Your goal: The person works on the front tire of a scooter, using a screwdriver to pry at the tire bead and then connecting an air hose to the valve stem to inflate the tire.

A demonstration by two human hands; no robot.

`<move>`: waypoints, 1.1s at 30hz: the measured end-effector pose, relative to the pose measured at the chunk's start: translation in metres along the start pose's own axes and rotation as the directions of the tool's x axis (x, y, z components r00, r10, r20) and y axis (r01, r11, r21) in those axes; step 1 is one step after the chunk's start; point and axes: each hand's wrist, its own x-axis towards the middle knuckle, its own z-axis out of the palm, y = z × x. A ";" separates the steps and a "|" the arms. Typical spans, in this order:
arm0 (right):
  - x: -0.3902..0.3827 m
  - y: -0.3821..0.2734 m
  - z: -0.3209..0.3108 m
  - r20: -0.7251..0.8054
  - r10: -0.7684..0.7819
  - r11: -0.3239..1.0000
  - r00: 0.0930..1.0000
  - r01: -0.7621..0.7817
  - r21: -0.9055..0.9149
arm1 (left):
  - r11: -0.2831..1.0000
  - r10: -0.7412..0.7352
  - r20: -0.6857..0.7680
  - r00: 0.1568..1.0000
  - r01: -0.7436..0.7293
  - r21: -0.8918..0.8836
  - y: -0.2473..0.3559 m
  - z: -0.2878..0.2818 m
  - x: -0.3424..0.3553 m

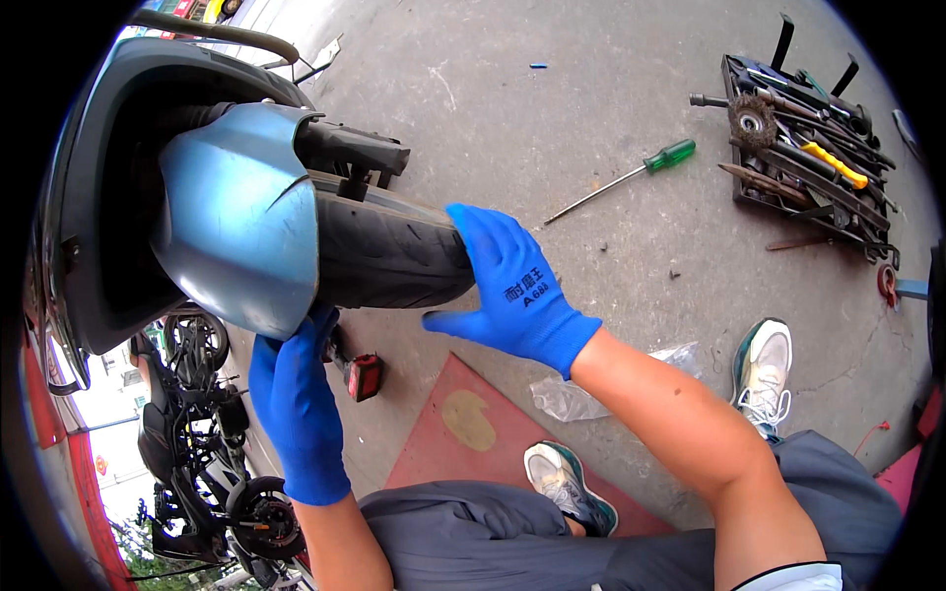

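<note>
A motorcycle or scooter front end fills the left, with a blue front fender (232, 212) over a black tire (394, 251). My right hand (517, 286), in a blue knit glove, straddles the front of the tire, fingers along its far side and thumb by its near side. At the fender's near lower edge, my left hand (296, 414), gloved the same way, has its fingers drawn together. Its fingertips are partly hidden there, and what they hold cannot be made out. A red and black power tool (365, 376) lies on the floor beside my left hand.
A green-handled screwdriver (621, 182) lies on the concrete. The metal tool tray (734, 187) at far right is full of hand tools. Clear plastic wrapping (567, 399) and a red mat (424, 433) are near my feet. Another motorcycle (192, 424) stands at lower left.
</note>
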 end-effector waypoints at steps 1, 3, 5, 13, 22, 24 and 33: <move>-0.004 0.006 0.000 0.008 0.000 1.000 1.000 0.000 -0.018 | 1.000 0.009 0.003 1.000 -0.009 0.018 -0.001 -0.001 0.000; -0.017 0.022 0.006 0.059 0.109 0.991 0.992 -0.104 -0.081 | 0.999 -0.041 -0.035 0.999 0.042 0.016 0.005 0.004 0.000; -0.026 0.031 0.013 0.093 0.167 0.981 0.982 -0.155 -0.117 | 0.999 -0.045 -0.044 0.998 0.046 0.015 0.006 0.006 0.000; -0.024 0.030 0.024 0.106 0.220 0.974 0.970 -0.212 -0.076 | 1.000 -0.010 -0.022 1.000 0.010 -0.002 0.001 0.001 0.000; -0.018 0.025 0.022 0.029 0.148 0.988 0.989 -0.146 -0.058 | 0.994 -0.051 -0.010 0.999 0.052 0.098 0.002 -0.002 0.001; -0.015 0.020 0.020 0.023 0.134 0.990 0.991 -0.133 -0.048 | 0.996 0.006 -0.011 1.000 -0.005 0.086 -0.002 -0.002 0.002; 0.002 -0.010 -0.003 -0.015 -0.043 0.999 0.999 0.044 0.015 | 0.977 0.049 -0.011 0.999 -0.045 0.210 0.000 -0.003 0.002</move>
